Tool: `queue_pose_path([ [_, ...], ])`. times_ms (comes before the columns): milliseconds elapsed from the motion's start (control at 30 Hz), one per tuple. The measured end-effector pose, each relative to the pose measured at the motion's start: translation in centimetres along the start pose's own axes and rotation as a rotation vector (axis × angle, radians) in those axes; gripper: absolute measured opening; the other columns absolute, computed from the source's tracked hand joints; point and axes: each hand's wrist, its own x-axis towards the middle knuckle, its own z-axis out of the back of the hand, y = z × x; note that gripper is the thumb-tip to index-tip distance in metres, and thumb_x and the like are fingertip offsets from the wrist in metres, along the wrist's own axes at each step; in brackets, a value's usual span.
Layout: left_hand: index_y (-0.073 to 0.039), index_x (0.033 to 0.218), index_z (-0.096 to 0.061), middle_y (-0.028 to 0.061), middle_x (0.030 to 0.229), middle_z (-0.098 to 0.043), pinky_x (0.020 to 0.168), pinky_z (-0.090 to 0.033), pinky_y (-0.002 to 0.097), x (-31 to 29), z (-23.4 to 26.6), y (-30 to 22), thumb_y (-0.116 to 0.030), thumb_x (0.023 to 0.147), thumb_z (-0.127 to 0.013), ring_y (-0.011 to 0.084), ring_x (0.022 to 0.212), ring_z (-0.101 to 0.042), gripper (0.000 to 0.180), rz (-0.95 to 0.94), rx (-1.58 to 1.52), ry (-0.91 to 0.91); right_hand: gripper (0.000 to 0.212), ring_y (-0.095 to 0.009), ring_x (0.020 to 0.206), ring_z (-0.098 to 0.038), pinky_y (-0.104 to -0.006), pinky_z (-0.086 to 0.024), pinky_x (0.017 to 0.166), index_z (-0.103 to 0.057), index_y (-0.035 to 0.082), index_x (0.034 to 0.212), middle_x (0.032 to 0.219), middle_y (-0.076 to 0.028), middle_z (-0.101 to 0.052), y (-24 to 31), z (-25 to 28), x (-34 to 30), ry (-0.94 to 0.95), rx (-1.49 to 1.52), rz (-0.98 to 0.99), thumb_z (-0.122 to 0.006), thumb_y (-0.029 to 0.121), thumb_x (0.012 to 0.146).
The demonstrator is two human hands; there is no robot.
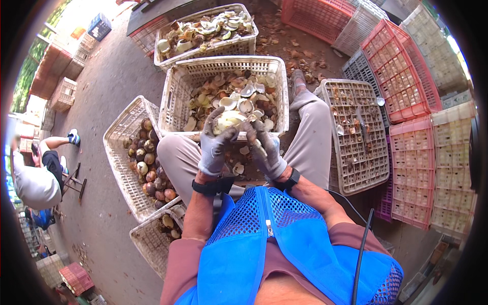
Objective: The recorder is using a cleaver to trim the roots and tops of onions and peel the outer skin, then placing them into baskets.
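as the hands meet over the crate's near edge, the lump (230,121) sits between left hand (214,146) and right hand (269,155). lump pale, rounded; gloves (209,161) grey, soiled; crate (223,67) off-white latticed plastic, holding curved shells (247,90). left curled round lump; right bunched beside it, can't tell if clamped.

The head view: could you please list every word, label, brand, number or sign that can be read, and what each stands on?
None: no text can be read in this view.
Blue vest: no lettering shows.
Pink crates at right: no marking can be made out.
Black right wristband: too small to tell.
Far blue crate: too small and blurred to read.
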Motion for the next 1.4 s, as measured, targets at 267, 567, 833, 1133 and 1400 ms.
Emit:
queue_pose_path([
  [267, -0.008, 0.147, -0.024, 0.0098, 0.136, -0.044, 0.096, -0.047, 0.0301, -0.2, 1.3, -1.5, 0.007, 0.066, -0.077, 0.0195, 0.119, -0.051, 0.098, 0.068, 0.267, 0.228, 0.073, -0.033, 0.071, -0.065, -0.0409, -0.050, 0.062, -0.040, -0.006, 0.135, 0.098, -0.019, -0.066, -0.4, 1.3, 0.1, 0.033, 0.015, -0.011, -0.073, 0.012, 0.073],
  [567, -0.002, 0.136, -0.039, 0.0087, 0.115, -0.059, 0.088, -0.051, 0.0295, -0.4, 0.5, -2.4, 0.007, 0.067, -0.075, 0.0166, 0.102, -0.060, 0.078, 0.054, 0.341, 0.200, 0.036, -0.034, 0.071, -0.067, -0.0379, -0.051, 0.060, -0.057, -0.002, 0.117, 0.080, -0.023, -0.066, -6.7, -1.0, 6.0, 0.123, 0.051, -0.697, -0.063, 0.011, 0.084],
  [833, -0.002, 0.118, -0.055, 0.0078, 0.109, -0.062, 0.088, -0.050, 0.0316, 0.6, 1.7, 0.7, -0.005, 0.068, -0.076, 0.0181, 0.099, -0.060, 0.055, -0.060, 0.838, 0.203, 0.049, -0.020, 0.096, -0.059, -0.0358, -0.047, 0.086, -0.065, 0.012, 0.108, 0.103, -0.008, -0.067, 0.8, 0.2, 1.0, 0.172, 1.708, -1.441, -0.057, 0.056, 0.088],
  [1133, -0.003, 0.123, -0.056, 0.0070, 0.107, -0.058, 0.072, -0.049, 0.0257, 1.1, -3.8, 0.7, 0.000, 0.067, -0.079, 0.0118, 0.081, -0.057, 0.061, -0.153, 1.097, 0.415, 0.042, -0.015, 0.070, -0.065, -0.0261, -0.052, 0.055, -0.061, 0.011, 0.109, 0.091, -0.004, -0.069, -2.0, 4.1, -0.2, -0.312, 1.884, -1.193, -0.053, 0.049, 0.092],
  [1400, -0.001, 0.132, -0.048, 0.0067, 0.117, -0.057, 0.077, -0.048, 0.0231, 1.5, -0.5, -1.4, 0.012, 0.074, -0.064, 0.0099, 0.086, -0.056, 0.062, -0.072, 0.670, 0.230, 0.076, -0.018, 0.064, -0.058, -0.0323, -0.050, 0.053, -0.049, 0.010, 0.115, 0.078, -0.006, -0.057, -17.1, 30.4, 18.7, -1.019, 0.803, -0.668, -0.037, 0.078, 0.083],
])
